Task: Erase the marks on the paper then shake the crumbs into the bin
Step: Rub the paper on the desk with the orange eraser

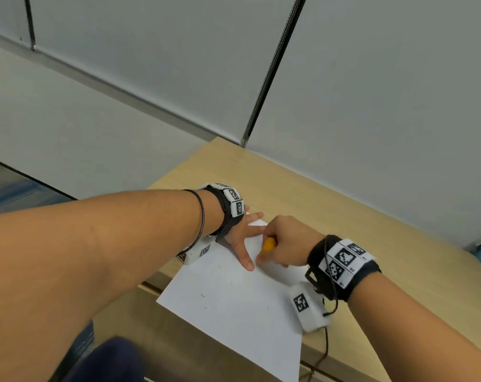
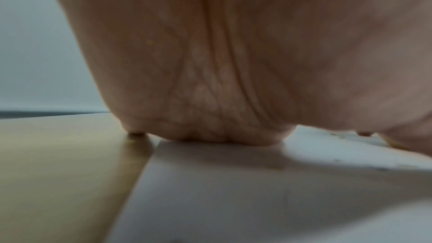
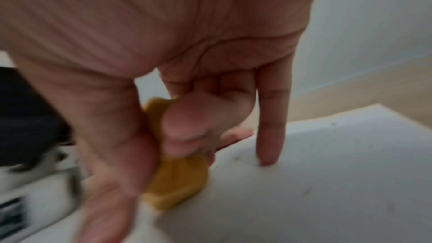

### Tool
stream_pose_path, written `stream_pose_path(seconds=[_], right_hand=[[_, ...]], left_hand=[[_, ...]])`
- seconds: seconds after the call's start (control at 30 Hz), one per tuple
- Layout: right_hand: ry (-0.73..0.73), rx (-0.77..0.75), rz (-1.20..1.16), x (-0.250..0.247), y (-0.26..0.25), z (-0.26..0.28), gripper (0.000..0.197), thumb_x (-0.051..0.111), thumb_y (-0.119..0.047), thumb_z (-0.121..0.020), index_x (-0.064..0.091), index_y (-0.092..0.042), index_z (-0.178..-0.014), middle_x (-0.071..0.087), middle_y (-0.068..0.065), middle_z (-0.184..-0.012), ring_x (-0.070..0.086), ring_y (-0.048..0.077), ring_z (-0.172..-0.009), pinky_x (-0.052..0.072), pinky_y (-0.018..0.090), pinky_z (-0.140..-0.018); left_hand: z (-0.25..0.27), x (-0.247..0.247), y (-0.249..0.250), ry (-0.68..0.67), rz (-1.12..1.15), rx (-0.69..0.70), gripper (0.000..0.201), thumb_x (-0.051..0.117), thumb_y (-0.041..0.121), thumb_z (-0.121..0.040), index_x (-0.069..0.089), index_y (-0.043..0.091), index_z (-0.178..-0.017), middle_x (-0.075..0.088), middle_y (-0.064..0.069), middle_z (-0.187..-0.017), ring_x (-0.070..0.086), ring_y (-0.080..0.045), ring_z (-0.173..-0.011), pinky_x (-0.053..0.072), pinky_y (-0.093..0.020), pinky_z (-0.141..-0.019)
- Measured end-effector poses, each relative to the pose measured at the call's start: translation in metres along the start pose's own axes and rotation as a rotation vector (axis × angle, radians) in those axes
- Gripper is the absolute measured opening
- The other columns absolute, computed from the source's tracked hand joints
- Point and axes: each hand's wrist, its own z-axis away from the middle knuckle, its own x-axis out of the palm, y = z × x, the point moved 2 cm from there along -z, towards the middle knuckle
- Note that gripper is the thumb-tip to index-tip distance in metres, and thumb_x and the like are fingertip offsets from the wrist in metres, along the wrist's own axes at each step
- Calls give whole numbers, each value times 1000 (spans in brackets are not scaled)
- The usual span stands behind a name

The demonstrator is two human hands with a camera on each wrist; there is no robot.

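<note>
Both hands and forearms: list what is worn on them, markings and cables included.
Both forearms are bare, no sleeves. The left hand has a black wrist strap carrying white blocks printed with black square tags, plus a thin dark cord bracelet. The right hand has a black band with a white tag panel, a white tagged block and a thin black cable.

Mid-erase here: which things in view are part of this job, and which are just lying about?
Part of the job:
- paper, with small dark marks
- orange eraser, gripped by the right hand
- left hand, pressed flat on the paper

Just there:
- wooden desk
- grey partition wall

No bin shows.
</note>
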Motion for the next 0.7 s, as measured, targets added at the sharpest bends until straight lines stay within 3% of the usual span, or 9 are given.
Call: stream_pose_path(seconds=[0.13,0.27,0.4,0.53,0.63,0.7], right_hand=[[175,95,-47,-8,10,-14,27,78,-34,-76,67,-12,-65,70,-1,-58,65,15,-57,56,31,-62],[47,-14,-22,3,-7,-10,27,78,-34,-70,71,-11,-59,69,-2,-53,62,11,-51,59,34,-64],[138,110,-35,-12,18,-18,29,76,-34,-76,76,-5,-71,76,3,-63,63,11,-55,57,30,-66],[101,179,-121,-16,38,-23,29,79,-33,-81,75,-5,-84,77,1,-64,67,6,-54,50,21,-58],[174,231,-147,-16,51,-23,25,79,-31,-83,72,-7,-87,76,-1,-63,69,6,-53,51,22,-58],[157,185,-94,-13,48,-20,25,78,-33,-82,71,-9,-83,73,-1,-58,64,8,-51,51,24,-60]], left_hand=[[-1,-2,0,-17,13,-9,116,51,94,-58,-21,59,-142,-28,3,-161,-18,-40,-148,-5,-64,-113],[-3,-1,1,0,-6,25,112,45,101,-48,-1,65,-143,-23,1,-163,-17,-43,-147,0,-67,-115],[-5,-2,0,-54,2,-21,120,51,95,-57,-20,55,-145,-30,4,-160,-19,-40,-147,-4,-66,-114],[-4,-2,-1,-62,28,-30,119,55,90,-62,-20,53,-147,-31,6,-159,-20,-38,-147,-5,-65,-113],[-6,-2,0,-71,8,-31,121,53,93,-59,-22,53,-145,-31,6,-159,-19,-39,-147,-5,-65,-113],[-8,-2,-1,-72,-2,-32,122,52,95,-57,-23,54,-145,-32,5,-159,-19,-40,-147,-4,-66,-112]])
